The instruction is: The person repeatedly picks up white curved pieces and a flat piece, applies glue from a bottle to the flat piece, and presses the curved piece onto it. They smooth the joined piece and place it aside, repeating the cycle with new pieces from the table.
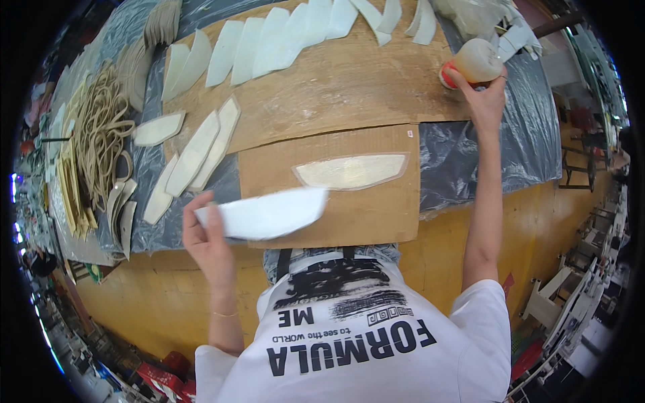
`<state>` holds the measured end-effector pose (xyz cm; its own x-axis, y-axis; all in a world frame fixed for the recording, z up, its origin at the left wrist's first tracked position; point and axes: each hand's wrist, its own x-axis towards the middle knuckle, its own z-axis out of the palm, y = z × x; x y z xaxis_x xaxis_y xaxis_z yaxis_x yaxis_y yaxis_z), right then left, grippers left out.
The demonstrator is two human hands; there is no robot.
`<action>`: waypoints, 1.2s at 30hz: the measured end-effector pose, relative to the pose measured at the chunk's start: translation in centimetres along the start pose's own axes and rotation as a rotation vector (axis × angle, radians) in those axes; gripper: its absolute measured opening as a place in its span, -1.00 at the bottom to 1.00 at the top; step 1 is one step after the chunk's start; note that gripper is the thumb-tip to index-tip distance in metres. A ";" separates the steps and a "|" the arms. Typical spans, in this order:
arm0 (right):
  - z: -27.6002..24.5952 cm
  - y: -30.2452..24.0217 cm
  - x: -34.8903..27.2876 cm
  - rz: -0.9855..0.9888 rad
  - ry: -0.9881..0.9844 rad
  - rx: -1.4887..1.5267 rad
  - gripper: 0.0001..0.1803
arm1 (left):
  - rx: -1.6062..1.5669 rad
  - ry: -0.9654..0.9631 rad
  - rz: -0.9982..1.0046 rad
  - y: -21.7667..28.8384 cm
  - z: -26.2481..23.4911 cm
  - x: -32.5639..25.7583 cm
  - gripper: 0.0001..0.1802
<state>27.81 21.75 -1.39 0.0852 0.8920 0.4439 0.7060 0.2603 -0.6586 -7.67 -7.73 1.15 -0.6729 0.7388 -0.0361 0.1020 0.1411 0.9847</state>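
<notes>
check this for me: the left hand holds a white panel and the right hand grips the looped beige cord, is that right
Not quite: the right hand grips a rounded translucent container with red at its base, not the looped beige cord, as the head view shows. The left hand does hold a white panel.

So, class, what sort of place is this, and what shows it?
Probably a workshop: similarly shaped white pieces lined up on cardboard, a heap of tan bands, and grey sheeting under the cardboard.
</notes>
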 end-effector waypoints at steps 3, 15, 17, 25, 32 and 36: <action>-2.1 -1.9 -1.8 0.087 0.075 -0.222 0.06 | 0.024 -0.115 0.074 1.7 2.9 -1.1 -0.81; -5.6 -11.5 -14.9 0.437 -0.478 0.569 -0.71 | -0.030 -0.478 -0.052 1.8 8.7 -1.2 -0.77; -4.7 -11.1 -14.4 0.393 -0.450 0.500 -0.73 | 0.060 -0.587 0.005 1.7 8.6 -0.2 -0.70; -1.8 -10.5 -14.8 0.596 -0.496 0.390 -0.75 | 0.319 -0.493 0.045 1.2 9.0 1.3 -0.67; -0.9 -10.5 -14.5 0.604 -0.493 0.306 -0.71 | 0.369 -0.496 0.069 0.7 9.2 2.0 -0.69; -0.7 -10.5 -14.6 0.606 -0.477 0.301 -0.71 | 0.332 -0.489 0.049 0.6 9.2 1.9 -0.68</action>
<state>19.62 5.74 -0.57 0.0348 0.9529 -0.3012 0.4092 -0.2886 -0.8656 -2.20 -0.17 0.06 -0.2540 0.9564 -0.1438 0.4012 0.2395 0.8841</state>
